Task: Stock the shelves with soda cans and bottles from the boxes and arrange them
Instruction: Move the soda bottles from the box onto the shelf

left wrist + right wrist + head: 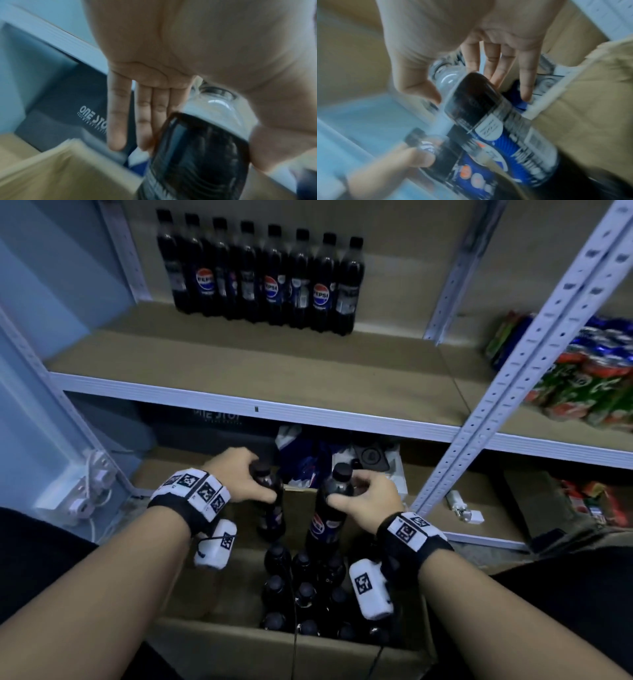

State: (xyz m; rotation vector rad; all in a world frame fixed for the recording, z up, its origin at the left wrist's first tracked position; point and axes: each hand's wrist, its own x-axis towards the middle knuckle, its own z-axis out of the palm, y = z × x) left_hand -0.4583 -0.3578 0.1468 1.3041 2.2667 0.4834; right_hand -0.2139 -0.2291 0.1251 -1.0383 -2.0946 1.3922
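Two dark Pepsi bottles with black caps are held just above an open cardboard box (222, 645). My left hand (239, 477) grips the left bottle (270, 508) at its neck and shoulder. Its fingers (116, 115) lie along the far side of that bottle (197, 142). My right hand (370, 498) grips the right bottle (325, 518) below the cap, thumb toward me. The right wrist view shows this bottle (479, 108) between thumb and fingers (491, 65). Several capped bottles (301, 594) stand in the box. A row of several Pepsi bottles (260, 275) lines the back of the shelf (239, 364).
A perforated white upright (513, 371) crosses at the right. Colourful snack packs (582, 378) fill the neighbouring shelf. A dark printed box (212, 419) and blue-white packaging (308, 463) sit on the bottom shelf behind the carton. White plugs and cable (85, 494) lie at the left.
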